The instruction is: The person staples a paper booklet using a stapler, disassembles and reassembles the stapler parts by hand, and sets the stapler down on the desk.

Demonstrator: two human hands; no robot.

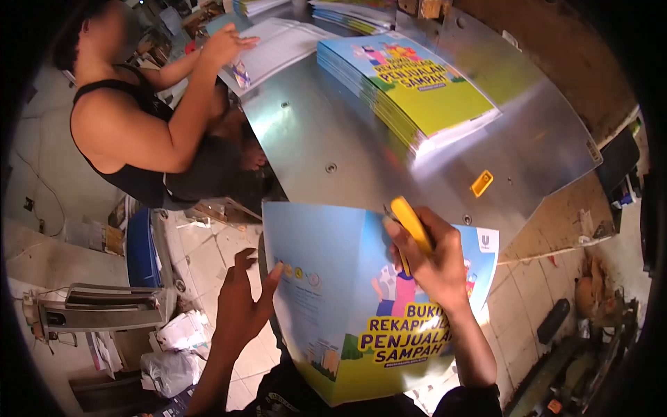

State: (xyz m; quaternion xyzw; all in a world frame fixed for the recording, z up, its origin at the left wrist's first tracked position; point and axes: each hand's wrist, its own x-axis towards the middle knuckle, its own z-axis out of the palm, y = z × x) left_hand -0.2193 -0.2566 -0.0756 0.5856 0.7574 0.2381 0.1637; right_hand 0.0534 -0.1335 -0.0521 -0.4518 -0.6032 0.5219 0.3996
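An open booklet cover (316, 278) with blue sky, green ground and yellow lettering lies spread face up in front of my body. My right hand (434, 267) is over its right half, fingers closed round what looks like a yellow cutter knife (411, 224); the tool's working end is hard to make out. Beside the left edge of the cover is my left hand (243, 302), fingers apart, thumb tip at the edge. Whether that thumb presses on the cover, I cannot tell. Beyond the booklet, a small yellow plastic piece (481, 183) lies on the metal table (347, 149).
A thick stack of matching booklets (410, 83) stands on the table. Across at the left, a seated person (139, 132) has a hand over open white pages (285, 48). More booklets (351, 15) lie at the far edge. Papers and a plastic bag (170, 368) are on the floor.
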